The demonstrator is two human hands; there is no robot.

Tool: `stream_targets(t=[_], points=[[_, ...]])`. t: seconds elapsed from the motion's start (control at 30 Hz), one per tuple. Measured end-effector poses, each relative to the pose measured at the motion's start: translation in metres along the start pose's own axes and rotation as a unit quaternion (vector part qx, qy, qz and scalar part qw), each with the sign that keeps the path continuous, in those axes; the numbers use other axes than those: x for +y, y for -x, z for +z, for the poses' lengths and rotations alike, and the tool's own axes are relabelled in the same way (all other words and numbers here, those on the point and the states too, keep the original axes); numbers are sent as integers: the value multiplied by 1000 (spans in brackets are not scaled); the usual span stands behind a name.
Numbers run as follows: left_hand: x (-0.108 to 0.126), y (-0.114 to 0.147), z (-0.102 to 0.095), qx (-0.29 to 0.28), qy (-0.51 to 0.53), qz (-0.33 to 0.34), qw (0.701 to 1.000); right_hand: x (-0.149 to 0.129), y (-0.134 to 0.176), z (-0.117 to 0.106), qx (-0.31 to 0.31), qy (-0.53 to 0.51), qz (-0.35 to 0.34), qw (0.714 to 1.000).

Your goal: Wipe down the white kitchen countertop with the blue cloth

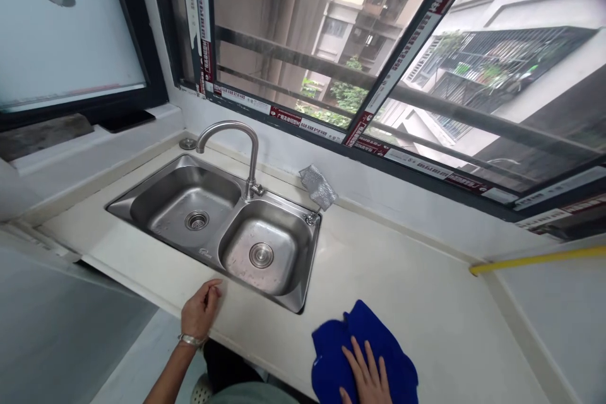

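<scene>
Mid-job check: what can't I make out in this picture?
All in the head view:
- Right hand: wrist cut off by the bottom edge.
- Countertop beneath the blue cloth: covered by it.
- Left hand: palm turned away, behind its curled fingers.
- Lettering on the double-bowl sink: too small.

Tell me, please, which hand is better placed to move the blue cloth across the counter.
Most likely the right hand: it lies spread on the blue cloth, on the counter beside the sink. The left hand is curled, apart from the cloth, near the counter's front edge.
</scene>
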State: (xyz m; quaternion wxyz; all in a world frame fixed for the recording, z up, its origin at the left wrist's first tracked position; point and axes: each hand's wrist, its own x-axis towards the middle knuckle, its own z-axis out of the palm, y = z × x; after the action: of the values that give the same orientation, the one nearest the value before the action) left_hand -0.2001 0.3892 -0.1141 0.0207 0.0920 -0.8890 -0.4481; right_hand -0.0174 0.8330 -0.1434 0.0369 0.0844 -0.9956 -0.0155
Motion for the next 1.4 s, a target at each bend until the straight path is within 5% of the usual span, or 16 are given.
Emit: stream_targets(t=[0.13,0.3,0.6,0.97,1.17,1.4], points=[[3,0,3,5,-36,-1,999,-8,-40,-6,42,3,23,999],[-2,6,11,56,-116,93,987,5,-99,-9,39,16,29,999],[-6,7,15,100,-184,166,964,31,-205,11,23,58,122,991],[2,10,13,87,-193,140,967,65,-302,21,2,-8,230,973],[1,11,12,56,-187,91,977,59,-316,21,22,-30,268,963],[3,11,10,41,-181,74,980,36,-283,13,47,-20,261,964]])
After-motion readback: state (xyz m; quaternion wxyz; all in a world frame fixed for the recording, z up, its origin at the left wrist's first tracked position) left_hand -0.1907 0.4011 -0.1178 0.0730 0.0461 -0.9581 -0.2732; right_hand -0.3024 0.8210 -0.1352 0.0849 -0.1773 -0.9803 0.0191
